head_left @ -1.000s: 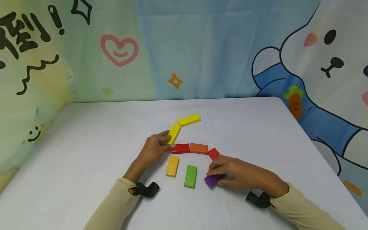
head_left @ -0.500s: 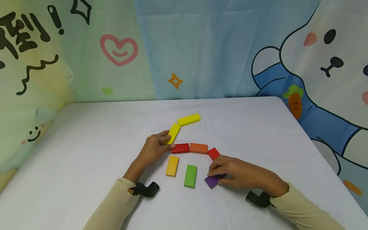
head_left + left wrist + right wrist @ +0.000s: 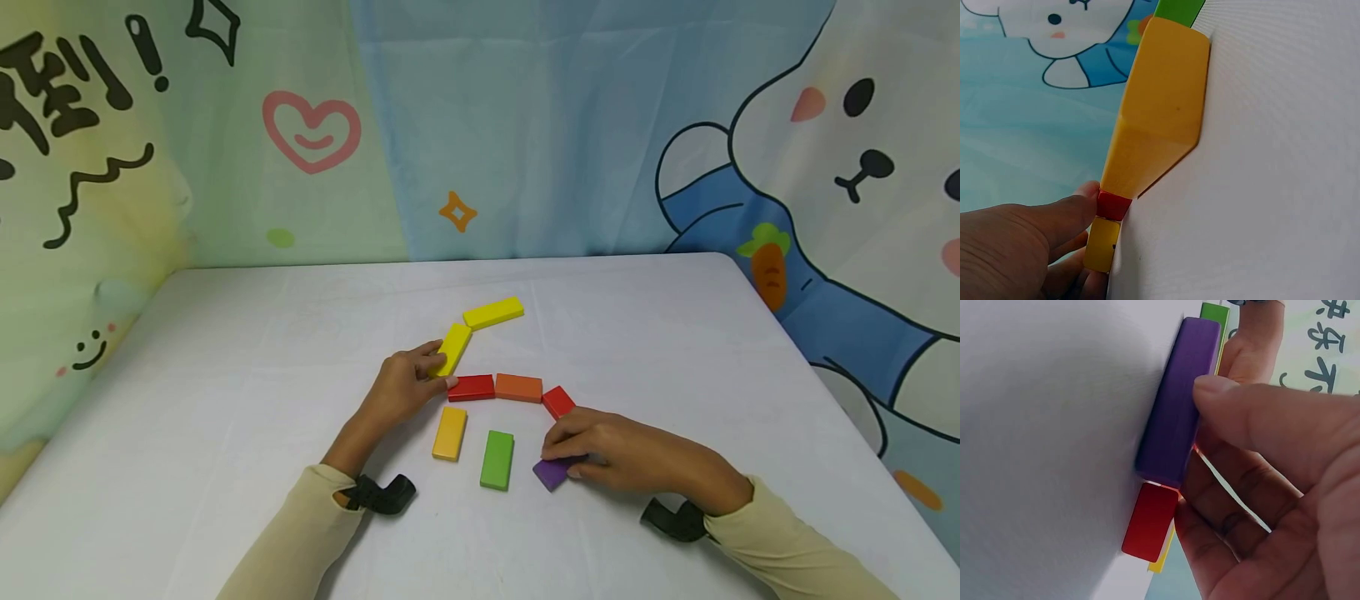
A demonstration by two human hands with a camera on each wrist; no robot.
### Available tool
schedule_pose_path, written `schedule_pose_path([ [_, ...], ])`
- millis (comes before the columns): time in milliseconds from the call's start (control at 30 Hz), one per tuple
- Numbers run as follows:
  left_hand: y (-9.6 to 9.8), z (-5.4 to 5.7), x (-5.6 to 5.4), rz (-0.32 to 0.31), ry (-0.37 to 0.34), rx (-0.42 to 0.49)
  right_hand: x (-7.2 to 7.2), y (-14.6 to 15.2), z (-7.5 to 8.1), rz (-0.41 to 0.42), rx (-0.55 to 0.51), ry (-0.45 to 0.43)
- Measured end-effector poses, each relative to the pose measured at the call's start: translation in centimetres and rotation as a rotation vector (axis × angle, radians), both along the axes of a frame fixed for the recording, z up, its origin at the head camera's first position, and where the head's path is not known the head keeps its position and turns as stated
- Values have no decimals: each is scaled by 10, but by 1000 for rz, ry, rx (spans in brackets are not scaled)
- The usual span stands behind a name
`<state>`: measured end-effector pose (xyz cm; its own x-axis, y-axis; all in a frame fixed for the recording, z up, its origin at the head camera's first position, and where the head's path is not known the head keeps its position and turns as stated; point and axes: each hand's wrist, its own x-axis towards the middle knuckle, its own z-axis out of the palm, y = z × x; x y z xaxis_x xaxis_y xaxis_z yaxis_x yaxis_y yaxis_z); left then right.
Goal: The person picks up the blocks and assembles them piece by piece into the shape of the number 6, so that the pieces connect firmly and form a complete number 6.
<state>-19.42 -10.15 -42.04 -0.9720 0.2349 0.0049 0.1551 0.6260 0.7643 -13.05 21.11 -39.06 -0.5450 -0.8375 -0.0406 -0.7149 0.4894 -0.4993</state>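
In the head view, my left hand [image 3: 405, 383] has its fingers on a yellow block [image 3: 456, 346], while its thumb touches the left end of a red block [image 3: 471, 387]. An orange block [image 3: 519, 387] continues the row, followed by a smaller-looking red block [image 3: 558, 402], partly hidden by my right hand [image 3: 611, 450]. That hand holds a purple block [image 3: 552, 472] between thumb and fingers; the right wrist view shows the purple block [image 3: 1179, 400] end to end with the red block [image 3: 1150, 522]. The left wrist view shows the thumb against the red block [image 3: 1114, 205].
An amber block [image 3: 450, 433] and a green block [image 3: 497, 460] lie apart in front of the row. Another yellow block [image 3: 493, 312] lies behind, its end near the held yellow one. A white cloth [image 3: 225, 400] covers the table, with a printed curtain [image 3: 525, 125] beyond it.
The purple block has turned slightly in my right hand, with a small shift of the fingers. My left hand and the other blocks stay as they were.
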Motion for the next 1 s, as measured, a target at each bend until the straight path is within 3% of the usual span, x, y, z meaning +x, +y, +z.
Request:
schedule_pose_path([
  [133, -1, 0, 0, 2, -4, 5, 0, -1, 0, -25, -20, -17],
  [333, -2, 1, 1, -3, 8, 1, 0, 1, 1, -68, -93, 29],
  [733, 1, 3, 3, 7, 38, -2, 2, -7, 3, -134, -119, 66],
  [1000, 2, 6, 4, 29, 56, 4, 6, -24, 3, -253, -166, 88],
])
